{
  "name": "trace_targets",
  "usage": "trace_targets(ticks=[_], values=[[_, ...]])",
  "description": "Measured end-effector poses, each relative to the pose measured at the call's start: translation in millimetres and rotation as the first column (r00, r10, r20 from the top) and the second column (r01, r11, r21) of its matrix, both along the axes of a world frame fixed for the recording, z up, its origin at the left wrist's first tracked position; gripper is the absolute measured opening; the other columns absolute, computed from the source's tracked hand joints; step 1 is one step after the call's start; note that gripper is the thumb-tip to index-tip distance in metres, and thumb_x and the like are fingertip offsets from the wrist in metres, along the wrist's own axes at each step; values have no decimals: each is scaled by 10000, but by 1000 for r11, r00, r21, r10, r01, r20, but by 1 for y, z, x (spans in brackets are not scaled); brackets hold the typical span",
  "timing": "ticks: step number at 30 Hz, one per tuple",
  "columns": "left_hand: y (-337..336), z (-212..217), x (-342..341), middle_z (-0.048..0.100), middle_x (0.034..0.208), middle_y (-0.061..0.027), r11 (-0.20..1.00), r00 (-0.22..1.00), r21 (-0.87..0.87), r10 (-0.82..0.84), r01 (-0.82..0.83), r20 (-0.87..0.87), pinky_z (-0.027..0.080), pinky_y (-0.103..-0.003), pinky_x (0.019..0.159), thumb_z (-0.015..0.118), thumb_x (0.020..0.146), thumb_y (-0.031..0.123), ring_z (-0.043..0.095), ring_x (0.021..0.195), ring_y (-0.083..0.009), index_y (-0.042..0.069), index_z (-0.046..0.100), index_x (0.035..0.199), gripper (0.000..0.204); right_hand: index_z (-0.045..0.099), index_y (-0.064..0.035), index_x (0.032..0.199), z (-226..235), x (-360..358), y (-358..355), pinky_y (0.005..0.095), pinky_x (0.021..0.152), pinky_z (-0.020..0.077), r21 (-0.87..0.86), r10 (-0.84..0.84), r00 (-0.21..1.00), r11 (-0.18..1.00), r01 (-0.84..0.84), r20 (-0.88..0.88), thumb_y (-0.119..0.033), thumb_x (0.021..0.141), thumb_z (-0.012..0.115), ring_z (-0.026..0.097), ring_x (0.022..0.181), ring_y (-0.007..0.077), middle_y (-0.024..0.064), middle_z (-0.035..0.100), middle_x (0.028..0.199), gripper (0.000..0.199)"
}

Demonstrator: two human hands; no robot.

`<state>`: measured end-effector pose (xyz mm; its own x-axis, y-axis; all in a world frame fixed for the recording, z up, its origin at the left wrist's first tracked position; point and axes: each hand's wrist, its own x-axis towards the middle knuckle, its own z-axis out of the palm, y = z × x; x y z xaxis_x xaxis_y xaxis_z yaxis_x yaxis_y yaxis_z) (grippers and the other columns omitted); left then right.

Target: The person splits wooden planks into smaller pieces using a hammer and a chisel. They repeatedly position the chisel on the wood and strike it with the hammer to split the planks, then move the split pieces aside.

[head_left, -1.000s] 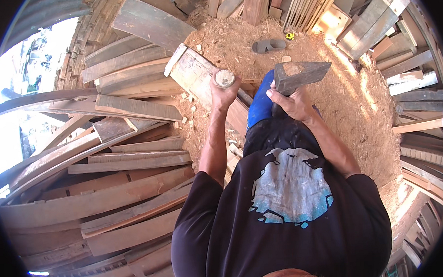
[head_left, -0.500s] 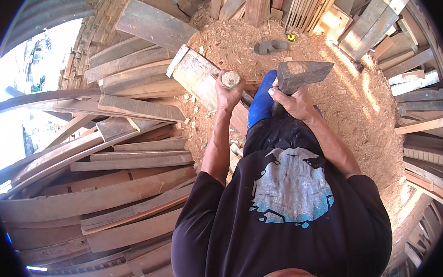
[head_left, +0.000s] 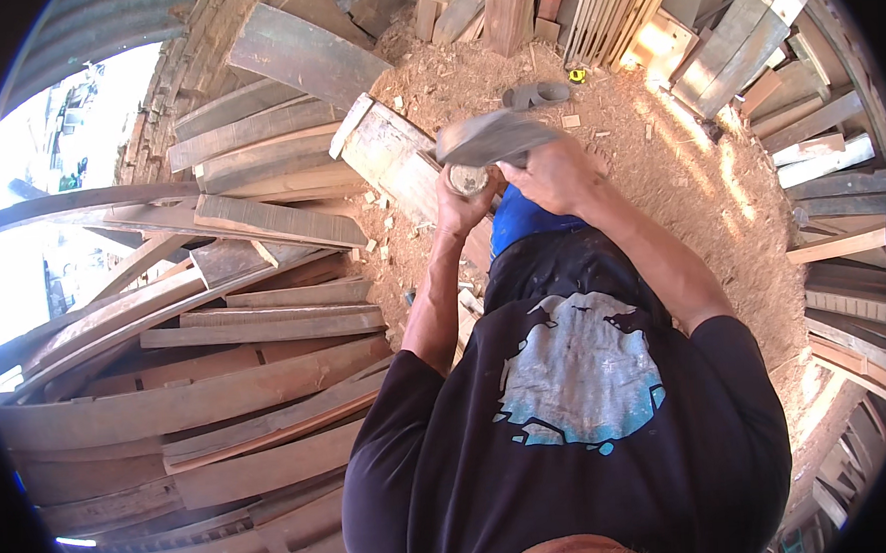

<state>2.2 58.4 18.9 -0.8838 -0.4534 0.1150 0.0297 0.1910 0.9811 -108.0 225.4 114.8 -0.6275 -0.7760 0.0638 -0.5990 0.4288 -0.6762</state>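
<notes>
My left hand [head_left: 458,216] is wrapped round an upright wooden piece, and only its pale round end [head_left: 468,180] shows above the fist. Its lower part is hidden beneath the hand. My right hand [head_left: 558,180] is closed on a hatchet [head_left: 491,137], whose grey head is smeared by motion. The hatchet head lies just beyond the round end and overlaps its far edge in the picture; whether they touch I cannot tell. Under and beyond my left hand, a worn board-like timber [head_left: 384,151] slants away to the left.
Stacked planks [head_left: 268,381] fill the left side, and more timber [head_left: 831,226] lines the right. Sawdust and chips cover the floor [head_left: 681,234]. A grey sandal [head_left: 537,95] and a yellow tape measure [head_left: 577,75] lie farther off. Thin wooden strips [head_left: 615,12] lean at the back.
My right hand has swung the hatchet leftward, from above my legs to the wooden piece. My left hand keeps its hold almost in the same place.
</notes>
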Motion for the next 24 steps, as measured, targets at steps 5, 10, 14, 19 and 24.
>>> trace_targets(ticks=[5, 10, 14, 19, 24], values=[[4, -13, 8, 709, 886, -54, 999, 992, -38, -31, 36, 118, 551, -299, 697, 735, 811, 16, 665, 798, -128, 12, 641, 1063, 268, 650, -62, 1073, -4, -4, -2, 493, 733, 533, 130, 86, 996, 988, -81, -39, -255, 806, 694, 674, 847, 407, 177, 703, 881, 333], [0, -35, 21, 664, 727, -73, 998, 997, -5, -63, 63, 43, 571, -306, 525, 654, 857, -70, 675, 604, -166, 12, 594, 994, 171, 655, -80, 1057, -4, 7, -6, 509, 722, 520, 61, 58, 995, 996, -63, 80, -230, 777, 710, 653, 826, 426, 201, 689, 879, 323], [-3, -37, 13, 691, 906, -56, 995, 996, 68, 70, -73, 54, 544, -304, 722, 730, 829, 21, 661, 824, -165, 15, 624, 1079, 273, 659, -73, 1041, 5, 1, -10, 508, 753, 512, 159, 111, 985, 979, -131, 129, -245, 789, 706, 645, 867, 434, 217, 688, 911, 309], [-12, 4, -16, 710, 947, -45, 838, 868, 267, 497, -475, -15, 547, -271, 791, 800, 780, 46, 674, 862, -134, 13, 609, 1125, 396, 642, -49, 1125, 16, 14, -12, 435, 847, 510, -441, 103, 988, 896, -42, 114, -245, 813, 738, 663, 968, 344, 202, 689, 1021, 381], [-28, 15, -17, 616, 749, 14, 963, 964, -55, 265, -264, 17, 491, -252, 617, 790, 791, 56, 605, 695, -79, 52, 579, 912, 243, 637, -18, 1115, 3, 36, 1, 382, 875, 486, -565, 64, 915, 803, 190, 398, -222, 838, 749, 620, 975, 229, 101, 661, 1037, 362]])
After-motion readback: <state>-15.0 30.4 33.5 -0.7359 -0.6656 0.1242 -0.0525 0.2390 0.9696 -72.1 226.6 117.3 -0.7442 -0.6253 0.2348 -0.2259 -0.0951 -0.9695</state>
